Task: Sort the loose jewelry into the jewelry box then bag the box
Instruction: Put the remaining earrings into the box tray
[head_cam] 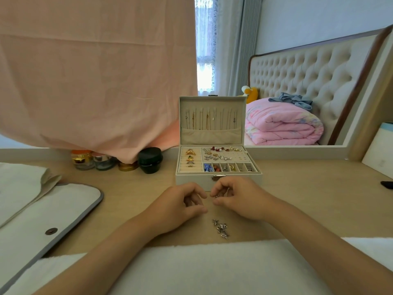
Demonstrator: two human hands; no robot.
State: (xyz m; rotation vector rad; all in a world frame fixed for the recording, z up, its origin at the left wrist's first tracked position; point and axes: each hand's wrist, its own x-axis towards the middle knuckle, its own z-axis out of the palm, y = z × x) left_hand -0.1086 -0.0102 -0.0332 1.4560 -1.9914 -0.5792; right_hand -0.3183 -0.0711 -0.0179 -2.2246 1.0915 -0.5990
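A white jewelry box [191, 180] stands open at the middle of the wooden desk, its lid upright with necklaces hanging inside. Rings fill its left slots; earrings and beads lie in the right compartments. Just in front of the box, my right hand [238, 196] pinches a small silver piece [217, 196] between thumb and fingers. My left hand [180, 206] sits close beside it, fingers curled, fingertips almost meeting the right hand's; whether it touches the piece I cannot tell. A small heap of loose silver jewelry [221, 228] lies on the desk nearer to me. A beige fabric bag [42, 220] with a snap button lies at the left.
Several cosmetic jars [150, 159] stand at the back left under a hanging pink cloth [95, 71]. A white towel [212, 267] covers the desk's near edge. A mirror behind the box reflects a bed. A dark object [387, 184] lies at the far right.
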